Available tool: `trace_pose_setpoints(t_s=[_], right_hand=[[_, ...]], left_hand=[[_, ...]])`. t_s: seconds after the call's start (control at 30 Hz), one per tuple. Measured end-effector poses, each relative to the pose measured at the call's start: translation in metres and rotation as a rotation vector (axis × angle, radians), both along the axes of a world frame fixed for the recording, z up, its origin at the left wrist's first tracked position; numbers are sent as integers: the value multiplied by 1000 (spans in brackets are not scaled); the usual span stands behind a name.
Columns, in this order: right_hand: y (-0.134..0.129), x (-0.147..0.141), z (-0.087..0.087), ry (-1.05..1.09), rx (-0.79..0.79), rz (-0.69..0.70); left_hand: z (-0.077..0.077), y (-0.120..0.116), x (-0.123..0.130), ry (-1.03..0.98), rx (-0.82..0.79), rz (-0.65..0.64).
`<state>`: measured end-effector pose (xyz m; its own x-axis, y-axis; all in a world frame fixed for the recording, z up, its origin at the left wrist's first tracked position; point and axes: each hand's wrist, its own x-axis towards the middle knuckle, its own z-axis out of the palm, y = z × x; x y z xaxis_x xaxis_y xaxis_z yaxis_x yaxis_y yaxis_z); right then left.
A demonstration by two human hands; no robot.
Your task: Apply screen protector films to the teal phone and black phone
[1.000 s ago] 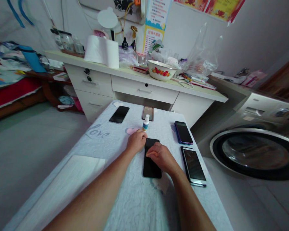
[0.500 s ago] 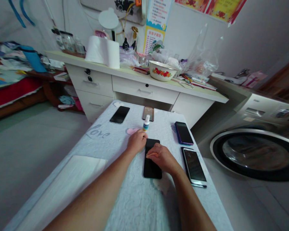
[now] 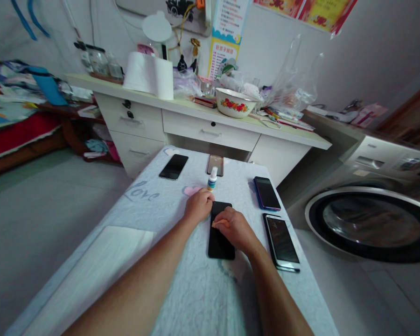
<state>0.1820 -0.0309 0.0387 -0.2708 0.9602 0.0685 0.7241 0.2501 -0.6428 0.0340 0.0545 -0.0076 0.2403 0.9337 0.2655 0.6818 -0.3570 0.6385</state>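
Observation:
A black smartphone (image 3: 221,245) lies flat on the cloth-covered table in front of me, screen up. At its upper left corner, my left hand (image 3: 198,205) has its fingers curled and pressed on the edge, steadying it. My right hand (image 3: 236,227) pinches a small orange cloth (image 3: 220,224) against the middle of the screen. Just beyond my left hand stands a small white spray bottle (image 3: 212,179) with a blue and yellow label.
Another phone (image 3: 174,166) lies at the far left, and a phone case (image 3: 215,165) behind the bottle. On the right lie a purple-edged phone (image 3: 267,193) and a white phone (image 3: 283,240). A folded white cloth (image 3: 101,261) is at left; a washing machine (image 3: 357,163) stands right.
My right hand and the orange cloth have shifted very slightly up the screen. My left hand stays at the phone's corner.

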Motion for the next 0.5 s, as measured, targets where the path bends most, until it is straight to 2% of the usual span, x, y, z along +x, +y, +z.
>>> trace_pose_setpoints(t_s=[0.5], right_hand=[[2,8,0,-88,17,-65]], left_hand=[[2,-1,0,-7,-3,5]])
